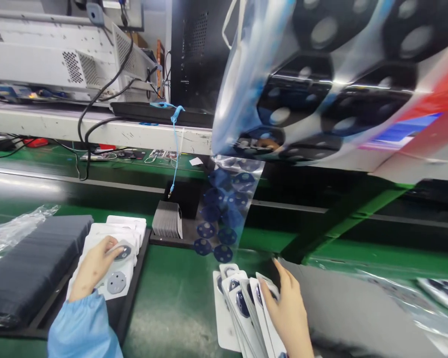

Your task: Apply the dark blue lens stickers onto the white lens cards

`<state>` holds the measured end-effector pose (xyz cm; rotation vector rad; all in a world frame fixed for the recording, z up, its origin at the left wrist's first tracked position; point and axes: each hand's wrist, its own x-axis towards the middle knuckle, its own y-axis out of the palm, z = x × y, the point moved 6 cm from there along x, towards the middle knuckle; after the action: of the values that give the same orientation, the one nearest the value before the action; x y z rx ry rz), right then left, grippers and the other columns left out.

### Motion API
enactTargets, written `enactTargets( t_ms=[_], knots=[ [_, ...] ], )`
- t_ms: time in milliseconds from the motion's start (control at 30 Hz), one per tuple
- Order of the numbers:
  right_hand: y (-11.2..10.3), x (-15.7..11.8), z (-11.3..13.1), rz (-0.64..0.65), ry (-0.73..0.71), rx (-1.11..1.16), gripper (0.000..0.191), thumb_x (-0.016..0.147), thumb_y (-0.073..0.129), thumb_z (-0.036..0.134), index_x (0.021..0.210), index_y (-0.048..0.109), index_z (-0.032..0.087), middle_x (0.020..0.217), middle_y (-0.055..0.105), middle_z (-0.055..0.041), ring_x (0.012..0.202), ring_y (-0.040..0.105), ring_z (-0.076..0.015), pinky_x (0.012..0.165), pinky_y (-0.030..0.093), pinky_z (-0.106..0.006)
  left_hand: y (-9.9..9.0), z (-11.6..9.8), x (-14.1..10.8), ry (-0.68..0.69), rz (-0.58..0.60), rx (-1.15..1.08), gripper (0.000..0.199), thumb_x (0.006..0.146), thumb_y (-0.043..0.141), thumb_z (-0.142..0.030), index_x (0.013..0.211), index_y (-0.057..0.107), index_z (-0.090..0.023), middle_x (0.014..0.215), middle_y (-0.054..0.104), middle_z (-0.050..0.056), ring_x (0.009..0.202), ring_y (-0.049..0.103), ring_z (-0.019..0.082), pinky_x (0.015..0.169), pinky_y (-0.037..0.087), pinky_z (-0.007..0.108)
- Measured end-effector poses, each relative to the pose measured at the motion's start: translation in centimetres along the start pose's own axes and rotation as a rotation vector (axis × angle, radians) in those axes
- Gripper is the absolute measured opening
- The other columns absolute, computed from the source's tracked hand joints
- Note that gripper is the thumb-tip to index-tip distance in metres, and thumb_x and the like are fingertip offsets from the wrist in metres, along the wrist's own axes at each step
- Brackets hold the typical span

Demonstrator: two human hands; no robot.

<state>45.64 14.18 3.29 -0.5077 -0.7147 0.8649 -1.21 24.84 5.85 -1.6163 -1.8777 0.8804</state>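
My left hand [101, 266], in a light blue sleeve, pinches the edge of a white phone back cover with a round dark camera disc [123, 252]. Beneath it, more white covers [116, 282] overlap on a black tray [136, 293]. At lower right, my right hand [289, 306] has its thumb against a fanned row of white covers [231, 318] standing on edge. Its index finger stretches toward a grey slab [343, 298], with a gap between finger and thumb. Most of its other fingers are hidden.
A clear strip with dark blue discs [224, 219] hangs between the hands. Beside it stands a tight row of thin plates [167, 220]. A dark padded block [33, 268] lies at left. A large clear sheet with black discs [313, 89] hangs close overhead at right. The bench [164, 298] is green.
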Motion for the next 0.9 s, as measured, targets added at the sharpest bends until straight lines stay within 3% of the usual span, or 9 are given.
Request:
enactTargets(
  t_ms=[100,167,233,333,433,500,633,733,900],
  knots=[
    [0.7,0.2,3.9,0.199,-0.017,0.394,0.067,0.086,0.057,0.047,0.145,0.031,0.029,0.149,0.036,-0.0117,0.132,0.043,-0.0323,0.107,0.038,-0.052,0.3,-4.4,-1.5,0.057,0.028,-0.543,0.032,0.072,0.069,-0.047,0.090,0.061,-0.021,0.094,0.072,0.006,0.095,0.065,0.027,0.084,0.047,0.033],
    [1.3,0.5,6.5,0.305,-0.036,0.624,0.075,0.084,0.065,0.041,0.146,0.024,0.037,0.155,0.027,-0.0072,0.134,0.042,-0.0292,0.107,0.039,-0.050,2.1,-7.6,-2.4,0.049,0.151,-0.810,0.037,0.066,0.077,-0.046,0.086,0.065,-0.018,0.092,0.073,0.007,0.084,0.067,0.024,0.075,0.049,0.030],
    [2.0,0.9,8.6,0.379,-0.059,0.753,0.079,0.080,0.071,0.036,0.145,0.026,0.038,0.154,0.029,-0.0077,0.127,0.051,-0.0270,0.106,0.042,-0.048,4.9,-10.5,-3.2,0.051,0.335,-0.970,0.036,0.066,0.079,-0.044,0.086,0.069,-0.016,0.111,0.070,0.012,0.082,0.066,0.022,0.071,0.050,0.028],
    [3.3,1.6,10.4,0.467,-0.047,0.808,0.067,0.078,0.074,0.030,0.137,0.044,0.028,0.128,0.060,-0.0085,0.101,0.067,-0.0220,0.096,0.050,-0.043,8.7,-13.2,-4.1,0.026,0.469,-1.103,0.030,0.064,0.082,-0.037,0.082,0.071,-0.015,0.128,0.063,0.013,0.091,0.066,0.021,0.072,0.051,0.024],
    [3.8,1.8,11.2,0.485,-0.013,0.776,0.054,0.075,0.076,0.030,0.125,0.058,0.022,0.084,0.072,-0.0018,0.088,0.070,-0.0223,0.088,0.055,-0.040,11.5,-14.3,-4.9,-0.007,0.623,-1.178,0.026,0.065,0.084,-0.033,0.079,0.070,-0.016,0.096,0.073,0.008,0.077,0.066,0.015,0.065,0.049,0.020],
    [3.4,1.7,11.4,0.459,-0.011,0.715,0.044,0.075,0.077,0.032,0.116,0.065,0.022,0.076,0.074,-0.0018,0.088,0.072,-0.0247,0.083,0.058,-0.039,12.2,-14.7,-5.6,-0.013,0.707,-1.217,0.025,0.067,0.084,-0.031,0.082,0.071,-0.015,0.077,0.071,0.004,0.065,0.064,0.012,0.059,0.047,0.018],
    [1.7,1.2,12.2,0.381,-0.172,0.662,0.016,0.084,0.068,0.032,0.096,0.075,0.025,0.088,0.077,-0.0034,0.084,0.074,-0.0252,0.080,0.060,-0.038,11.3,-15.2,-6.4,0.017,0.707,-1.232,0.022,0.069,0.083,-0.029,0.080,0.072,-0.014,0.073,0.071,0.005,0.063,0.064,0.013,0.060,0.048,0.019],
    [0.6,0.9,12.9,0.295,-0.353,0.580,0.019,0.090,0.059,0.025,0.100,0.075,0.029,0.087,0.077,-0.0020,0.077,0.073,-0.0216,0.071,0.060,-0.034,10.6,-15.6,-6.8,-0.006,0.685,-1.223,0.021,0.068,0.083,-0.029,0.079,0.072,-0.014,0.072,0.072,0.005,0.062,0.064,0.013,0.059,0.049,0.019],
    [-2.2,-0.1,14.1,-0.157,-0.617,0.170,0.027,0.088,0.061,0.018,0.102,0.076,0.035,0.076,0.060,-0.0048,0.068,0.057,-0.0193,0.058,0.047,-0.031,10.5,-16.1,-7.6,-0.075,0.642,-1.252,0.023,0.071,0.081,-0.032,0.082,0.071,-0.015,0.070,0.071,0.004,0.062,0.064,0.013,0.060,0.050,0.019]
  ],
)
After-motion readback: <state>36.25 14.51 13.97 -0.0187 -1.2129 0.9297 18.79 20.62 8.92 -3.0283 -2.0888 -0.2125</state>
